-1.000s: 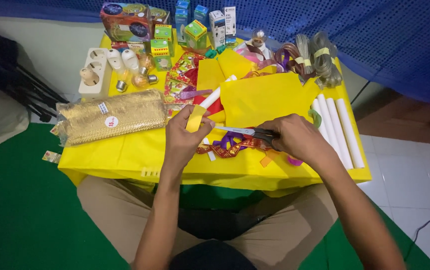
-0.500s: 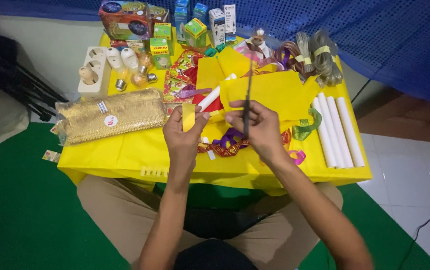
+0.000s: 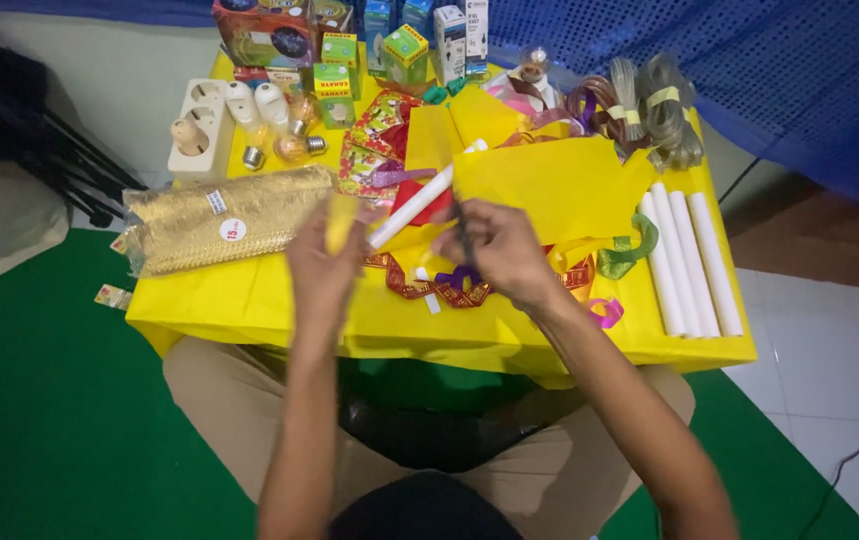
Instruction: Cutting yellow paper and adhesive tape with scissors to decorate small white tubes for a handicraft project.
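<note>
A yellow strip [image 3: 340, 222] is pinched in the left hand [image 3: 325, 265] mid-frame while dark scissors [image 3: 464, 235] are gripped in the right hand [image 3: 500, 250], so a cutting step is judged in hand, with blade-to-strip alignment called for.

The scissors [image 3: 464, 235], upright half a second ago, are now nearly hidden inside the right hand [image 3: 498, 250].

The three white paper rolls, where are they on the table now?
In the head view, the three white paper rolls lie side by side at the yellow table's right edge, beside the green ribbon curl, right of the right hand.

table cover [image 3: 250, 300] yellow | packet [image 3: 225, 225] glittery gold | rolls [image 3: 690, 265] white | floor mat [image 3: 40, 420] green
</note>
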